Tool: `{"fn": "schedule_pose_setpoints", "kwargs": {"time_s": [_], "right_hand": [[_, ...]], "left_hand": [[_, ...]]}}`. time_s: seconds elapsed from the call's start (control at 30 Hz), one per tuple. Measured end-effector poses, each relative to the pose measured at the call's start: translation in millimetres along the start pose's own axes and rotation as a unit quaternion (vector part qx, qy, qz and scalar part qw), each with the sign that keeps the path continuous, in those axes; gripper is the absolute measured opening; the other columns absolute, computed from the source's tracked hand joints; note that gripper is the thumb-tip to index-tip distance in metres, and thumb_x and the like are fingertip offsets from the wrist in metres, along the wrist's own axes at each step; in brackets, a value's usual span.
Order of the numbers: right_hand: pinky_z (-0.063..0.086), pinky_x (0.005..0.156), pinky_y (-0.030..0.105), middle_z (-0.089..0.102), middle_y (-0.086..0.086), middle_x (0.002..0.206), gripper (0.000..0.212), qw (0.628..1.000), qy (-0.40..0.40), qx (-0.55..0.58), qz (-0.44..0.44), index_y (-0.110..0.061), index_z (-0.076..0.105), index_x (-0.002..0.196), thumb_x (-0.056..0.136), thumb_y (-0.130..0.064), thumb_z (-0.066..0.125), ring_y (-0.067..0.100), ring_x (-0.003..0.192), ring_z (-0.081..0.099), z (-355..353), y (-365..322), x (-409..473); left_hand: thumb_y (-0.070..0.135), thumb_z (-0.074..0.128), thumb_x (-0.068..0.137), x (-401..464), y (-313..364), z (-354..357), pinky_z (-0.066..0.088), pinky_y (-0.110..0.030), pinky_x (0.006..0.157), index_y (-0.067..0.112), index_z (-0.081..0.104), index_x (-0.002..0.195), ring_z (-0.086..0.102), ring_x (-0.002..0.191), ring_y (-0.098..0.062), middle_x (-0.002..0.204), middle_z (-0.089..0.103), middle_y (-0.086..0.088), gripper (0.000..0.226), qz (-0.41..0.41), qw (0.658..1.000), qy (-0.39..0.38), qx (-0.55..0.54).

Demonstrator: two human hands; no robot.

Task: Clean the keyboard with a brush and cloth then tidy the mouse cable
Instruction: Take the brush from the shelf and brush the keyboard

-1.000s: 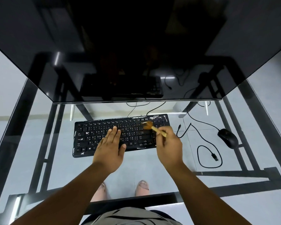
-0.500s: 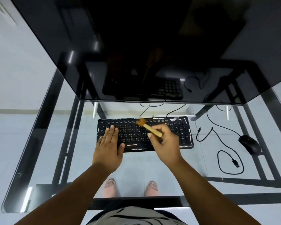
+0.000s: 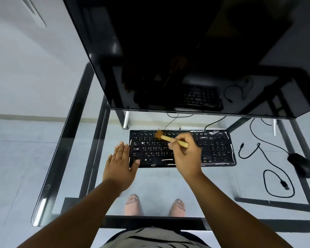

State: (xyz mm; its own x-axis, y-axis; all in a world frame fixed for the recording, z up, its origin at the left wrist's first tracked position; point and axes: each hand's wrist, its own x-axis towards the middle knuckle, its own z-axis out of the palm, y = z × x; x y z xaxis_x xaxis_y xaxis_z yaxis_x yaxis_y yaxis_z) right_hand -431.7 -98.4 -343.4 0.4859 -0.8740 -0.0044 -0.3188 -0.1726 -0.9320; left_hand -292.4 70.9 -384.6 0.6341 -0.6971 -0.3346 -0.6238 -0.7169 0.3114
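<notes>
Keyboard (image 3: 213,149): black, white-lettered, glossy-edged.

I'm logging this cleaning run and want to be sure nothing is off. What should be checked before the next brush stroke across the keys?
1. Brush gripped in the right hand: ok.
2. Bristles over the keyboard, near its top rows: ok; actual contact cannot tell.
3. Left hand steadying the keyboard's left end, flat, thumb on the near corner: ok.
4. Cloth ready for the wipe: not ok, none in view.
5. Mouse and its cable lie clear of the brush path, to the right: ok.
6. Cable tidied: not ok, loose loops on the glass.
</notes>
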Motion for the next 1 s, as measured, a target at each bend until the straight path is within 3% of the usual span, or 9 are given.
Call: {"fn": "schedule_pose_setpoints", "kwargs": {"time_s": [0.1,0.23,0.37,0.47,0.53,0.67,0.83,0.93,1.0], "right_hand": [[0.043,0.046,0.031,0.070,0.005,0.066,0.011,0.998,-0.059,-0.034,0.014,-0.026,0.064,0.085,0.087,-0.016,0.061,0.017,0.050,0.060,6.8,1.6,-3.3],[0.044,0.042,0.036,0.068,0.002,0.061,0.004,0.997,0.029,-0.070,-0.018,-0.024,0.062,0.086,0.088,-0.021,0.061,0.022,0.047,0.057,5.8,3.9,-2.9],[0.047,0.048,0.031,0.073,-0.001,0.067,0.005,0.995,-0.087,-0.037,-0.009,-0.026,0.064,0.085,0.088,-0.022,0.062,0.020,0.054,0.065,11.4,-1.6,-8.2],[0.039,0.040,0.028,0.069,-0.007,0.061,0.010,0.989,0.015,-0.141,-0.051,-0.023,0.061,0.082,0.086,-0.030,0.054,0.012,0.040,0.051,11.7,1.5,-8.1],[0.041,0.039,0.031,0.066,-0.007,0.057,0.015,0.991,0.047,-0.108,-0.068,-0.020,0.059,0.081,0.085,-0.032,0.051,0.016,0.042,0.054,11.4,-1.3,-8.9],[0.047,0.044,0.032,0.071,-0.001,0.064,0.007,0.992,-0.114,-0.045,-0.042,-0.024,0.063,0.085,0.089,-0.018,0.061,0.021,0.054,0.066,18.7,-7.8,-17.3],[0.030,0.038,0.022,0.056,-0.016,0.049,0.009,0.986,0.008,-0.134,-0.099,-0.017,0.061,0.079,0.084,-0.022,0.055,0.010,0.037,0.046,22.9,-9.7,-22.9],[0.035,0.038,0.027,0.065,-0.008,0.057,0.006,0.992,-0.070,-0.046,-0.099,-0.017,0.061,0.082,0.086,-0.020,0.057,0.017,0.040,0.050,27.7,-16.8,-24.9],[0.036,0.039,0.029,0.067,-0.001,0.058,0.007,0.985,-0.111,-0.077,-0.107,-0.024,0.058,0.081,0.086,-0.028,0.055,0.014,0.040,0.049,29.6,-14.9,-26.8]], "left_hand": [[0.073,0.014,0.084,-0.8,-11.2,2.9,0.004,-0.036,0.121,0.016,-0.007,0.154,-0.012,0.148,-0.015,0.161,-0.016,0.000,0.092,0.009,0.999,-0.034,0.018],[0.082,0.015,0.076,0.1,-19.6,4.9,0.002,-0.034,0.120,0.017,-0.008,0.153,-0.015,0.147,-0.013,0.158,-0.020,0.004,0.104,0.037,0.998,-0.039,0.031],[0.076,0.035,0.084,-0.5,-23.5,3.3,0.002,-0.033,0.120,0.018,-0.011,0.153,-0.017,0.146,-0.013,0.157,-0.024,0.004,0.101,0.049,0.997,-0.040,0.051],[0.071,0.042,0.085,-0.4,-24.1,2.0,0.004,-0.033,0.120,0.018,-0.012,0.153,-0.017,0.147,-0.013,0.158,-0.025,0.004,0.101,0.053,0.996,-0.040,0.052],[0.070,0.042,0.086,-0.3,-24.5,1.9,0.004,-0.033,0.121,0.018,-0.012,0.153,-0.016,0.147,-0.013,0.158,-0.024,0.004,0.101,0.056,0.996,-0.041,0.049],[0.070,0.041,0.086,-1.9,-25.5,1.8,0.003,-0.033,0.120,0.019,-0.011,0.153,-0.017,0.147,-0.014,0.158,-0.024,0.004,0.100,0.057,0.996,-0.039,0.048],[0.070,0.041,0.086,-1.4,-27.2,1.2,0.004,-0.033,0.120,0.019,-0.012,0.153,-0.017,0.147,-0.013,0.158,-0.024,0.004,0.100,0.061,0.996,-0.045,0.049],[0.071,0.040,0.087,-2.1,-28.9,1.1,0.004,-0.033,0.121,0.020,-0.012,0.153,-0.018,0.146,-0.014,0.157,-0.025,0.004,0.099,0.066,0.995,-0.048,0.056],[0.071,0.040,0.087,-2.5,-30.0,0.7,0.004,-0.034,0.121,0.020,-0.013,0.153,-0.018,0.146,-0.014,0.158,-0.025,0.005,0.099,0.065,0.995,-0.049,0.059]]}}
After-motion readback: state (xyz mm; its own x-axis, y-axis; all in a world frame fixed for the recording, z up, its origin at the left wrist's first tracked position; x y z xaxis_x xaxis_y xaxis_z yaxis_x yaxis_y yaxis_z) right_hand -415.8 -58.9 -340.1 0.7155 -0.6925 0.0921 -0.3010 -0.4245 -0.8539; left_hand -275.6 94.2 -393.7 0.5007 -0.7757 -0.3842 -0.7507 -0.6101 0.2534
